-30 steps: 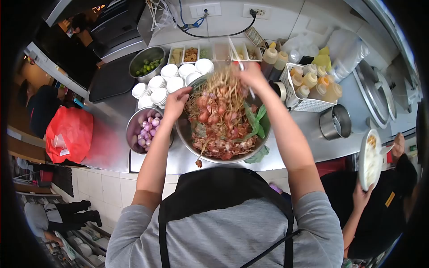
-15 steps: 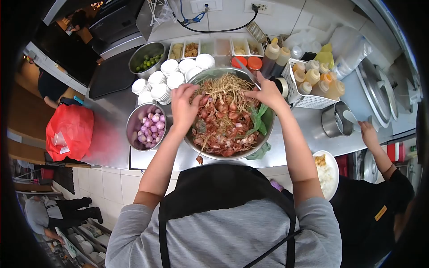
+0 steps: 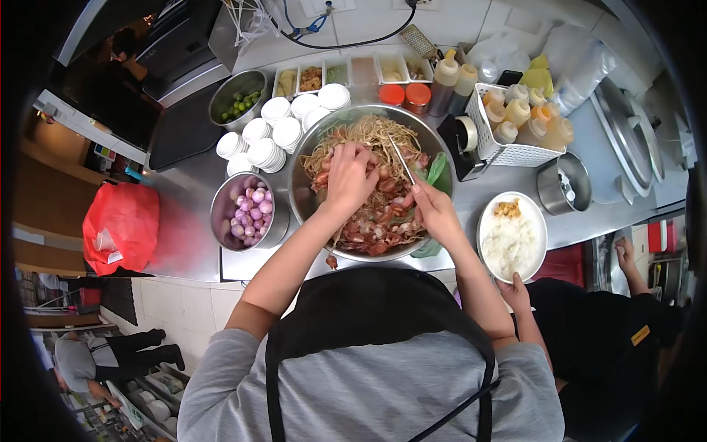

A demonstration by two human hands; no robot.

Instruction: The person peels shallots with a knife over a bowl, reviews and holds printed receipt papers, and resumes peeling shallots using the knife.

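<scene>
A large steel bowl (image 3: 300, 202) in front of me holds a heap of unpeeled shallots (image 3: 387, 225) with long dry stalks (image 3: 379, 136). My left hand (image 3: 350, 180) is in the middle of the bowl, its fingers bent down into the heap; what they close on is hidden under them. Over the bowl's right side, my right hand (image 3: 436, 210) grips a knife (image 3: 400, 156), its blade slanting up and left across the shallots. Green plastic (image 3: 437, 171) lies by the bowl's right rim. To the left stands a smaller steel bowl (image 3: 280, 214) of peeled purple shallots (image 3: 252, 212).
Stacked white cups (image 3: 266, 155), a bowl of limes (image 3: 241, 107) and condiment trays (image 3: 337, 74) stand behind. At right are a white bottle basket (image 3: 508, 153) and a steel pot (image 3: 563, 184). A co-worker's hand (image 3: 515, 293) holds a rice plate (image 3: 513, 254) close to my right arm.
My left hand has moved right, from the bowl's left rim into the heap. My right hand has come down toward me with the knife. The co-worker's rice plate has moved up over the counter.
</scene>
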